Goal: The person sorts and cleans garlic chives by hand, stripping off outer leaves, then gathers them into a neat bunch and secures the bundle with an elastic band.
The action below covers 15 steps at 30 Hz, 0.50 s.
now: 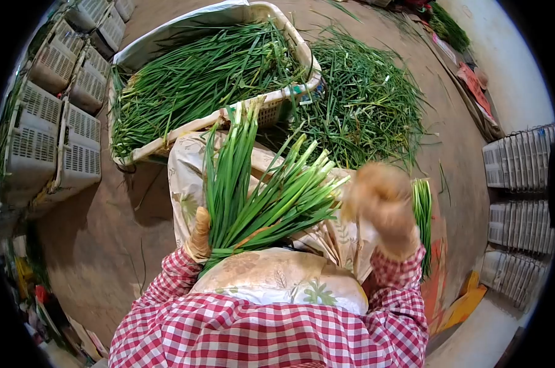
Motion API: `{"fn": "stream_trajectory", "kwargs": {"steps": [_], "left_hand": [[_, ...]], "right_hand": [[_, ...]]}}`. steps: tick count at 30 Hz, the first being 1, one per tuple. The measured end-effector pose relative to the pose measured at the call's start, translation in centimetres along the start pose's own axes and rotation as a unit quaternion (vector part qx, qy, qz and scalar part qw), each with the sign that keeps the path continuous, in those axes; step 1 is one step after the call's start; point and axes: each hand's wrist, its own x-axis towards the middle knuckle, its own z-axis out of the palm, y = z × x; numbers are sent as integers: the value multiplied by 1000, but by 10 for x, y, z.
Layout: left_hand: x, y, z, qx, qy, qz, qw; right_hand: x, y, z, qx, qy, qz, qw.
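Observation:
A large bunch of garlic chives (243,190) lies across my lap, its pale stem ends fanned out up and to the right. My left hand (199,236), in a tan glove, holds the bunch near its leafy lower end. Its thumb shows on the near side, while the fingers are hidden under the leaves. To the right of the stem ends is my right hand (384,205), gloved too and smeared by motion; its fingers cannot be made out. A floral apron (277,273) covers my lap beneath the chives.
Ahead stands a big plastic crate (194,126) full of chives. Beside it, a heap of loose leaves (363,98) covers the floor. Another chive bundle (422,214) lies right of my knee. Stacked crates (81,138) line the left side; more crates (519,224) stand at right.

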Motion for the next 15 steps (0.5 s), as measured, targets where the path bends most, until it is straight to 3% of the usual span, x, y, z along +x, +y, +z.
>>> {"fn": "stream_trajectory", "kwargs": {"steps": [1, 3, 4, 6, 8, 10, 13, 15], "left_hand": [[1, -1, -2, -20, 7, 11, 1000], [4, -5, -7, -62, 22, 34, 997], [5, -7, -11, -82, 32, 46, 995], [5, -10, -17, -118, 46, 70, 989], [4, -11, -22, -140, 57, 87, 985], [3, -12, -22, -154, 63, 98, 981], [4, -13, -18, -164, 59, 107, 979], [5, -14, -17, -167, 56, 111, 978]], "right_hand": [[12, 18, -13, -83, 104, -97, 986], [26, 18, -29, -343, 266, -2, 901], [21, 34, -35, -330, 299, -17, 895], [10, 38, -37, -347, 280, 73, 892], [-11, 54, -34, -140, 249, 95, 954], [-24, 50, -25, -94, 241, 202, 945], [-32, 57, -8, -58, 273, 188, 942], [-29, 55, 6, -190, 217, 92, 953]]}}
